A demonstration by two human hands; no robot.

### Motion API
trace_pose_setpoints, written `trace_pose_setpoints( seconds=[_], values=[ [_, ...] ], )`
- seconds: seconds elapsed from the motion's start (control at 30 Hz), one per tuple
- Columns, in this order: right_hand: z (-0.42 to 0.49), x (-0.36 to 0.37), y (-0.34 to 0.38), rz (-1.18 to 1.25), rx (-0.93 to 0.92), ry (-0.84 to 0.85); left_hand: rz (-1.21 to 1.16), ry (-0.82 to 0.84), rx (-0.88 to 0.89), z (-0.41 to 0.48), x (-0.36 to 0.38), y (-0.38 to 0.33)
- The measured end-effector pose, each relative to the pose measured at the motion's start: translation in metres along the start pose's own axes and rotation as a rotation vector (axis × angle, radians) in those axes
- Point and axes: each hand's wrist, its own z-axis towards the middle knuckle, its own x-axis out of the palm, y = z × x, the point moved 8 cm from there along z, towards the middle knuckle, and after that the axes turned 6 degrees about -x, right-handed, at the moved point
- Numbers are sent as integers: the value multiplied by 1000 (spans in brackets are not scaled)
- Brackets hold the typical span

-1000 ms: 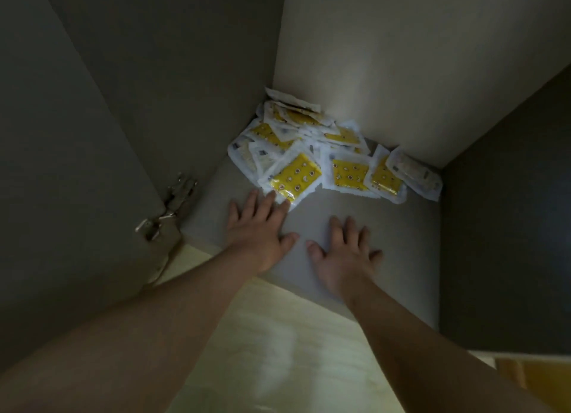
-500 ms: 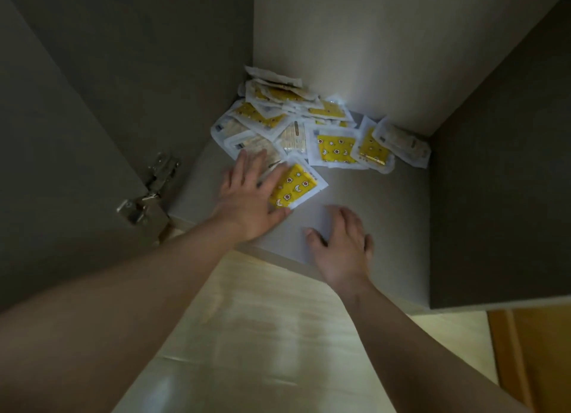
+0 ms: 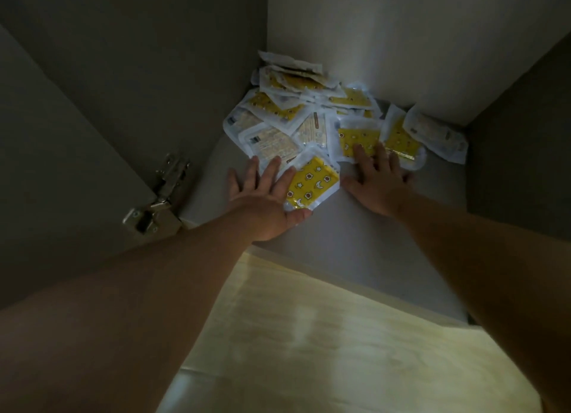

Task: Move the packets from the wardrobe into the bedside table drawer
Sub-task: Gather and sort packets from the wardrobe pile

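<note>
Packets (image 3: 309, 116): heaped far-left on the wardrobe shelf (image 3: 355, 252).
Near packet (image 3: 312, 184): yellow, lying diagonally between my grips, nearer the left.
Left grip (image 3: 265, 202): spread flat, touching it.
Right grip (image 3: 378, 184): spread flat, fingertips on a second packet (image 3: 355, 137).

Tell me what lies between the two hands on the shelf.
Head view: a white-edged yellow packet printed with stars and moons lies between the left hand and the right hand, against the left one; below it, bare grey shelf.
</note>
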Motion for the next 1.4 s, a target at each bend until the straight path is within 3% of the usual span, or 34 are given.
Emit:
trace_pose_setpoints(
  seconds=[0.4,0.5,0.57,0.63,0.83,1.13,1.4],
  values=[
    [-71,31,6,-73,-43,22,-136,-259,-8,-46,6,-3],
    [-83,17,15,-88,-69,-123,-175,-301,-22,-58,4,-3],
    [-73,-7,15,-91,-58,-281,-98,-340,-27,-57,-5,-4],
    [-51,-22,11,-40,-42,-331,-13,-338,4,-46,-13,-6],
    [10,-5,-7,62,33,-98,-36,-127,130,-11,3,-9],
    [-20,5,-9,-86,8,-120,-40,-265,116,-17,-2,-10],
    [-74,30,4,-78,-31,-178,-97,-367,171,-43,4,-10]
  ],
)
